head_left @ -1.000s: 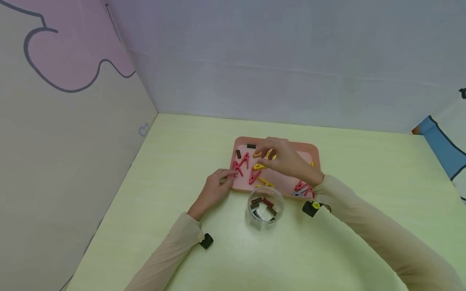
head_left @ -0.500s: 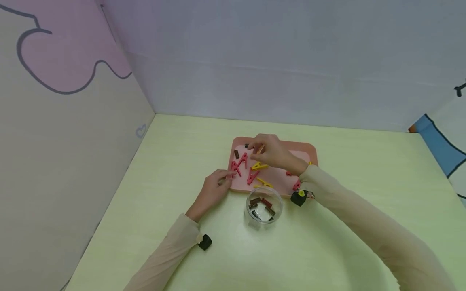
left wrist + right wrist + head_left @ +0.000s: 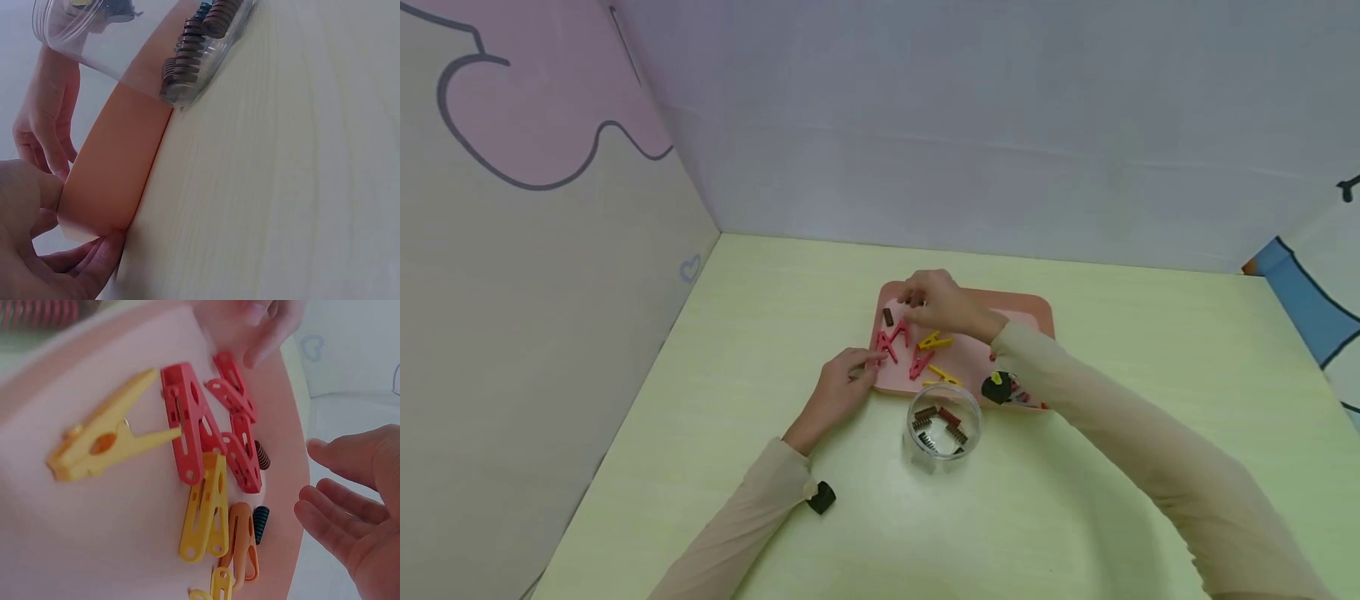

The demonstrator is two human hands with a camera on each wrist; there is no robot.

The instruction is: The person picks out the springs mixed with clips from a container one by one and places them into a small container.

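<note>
My left hand [image 3: 842, 387] pinches the near left corner of the pink tray [image 3: 1037, 307], thumb and fingers on either side of its wall [image 3: 119, 162]. My right hand [image 3: 943, 302] hovers over the tray's far left part. Its thumb and fingers [image 3: 356, 506] are apart, with nothing between them. Close to those fingertips lie a dark green spring [image 3: 261, 525] and a brown spring [image 3: 262, 455]. Beside them are an orange plastic clip [image 3: 240, 544], several red clips [image 3: 184, 425] and yellow clips [image 3: 103, 437].
A clear round tub [image 3: 943, 421] holding several coil springs [image 3: 950, 416] stands right in front of the tray. More red clips lie at the tray's near right, partly hidden by the right sleeve [image 3: 1075, 375]. White walls rise behind and left of the table [image 3: 760, 283].
My right hand has moved left and toward the tray's far left corner, now covering the dark spring there in the head view. My left hand stays at the tray corner.
</note>
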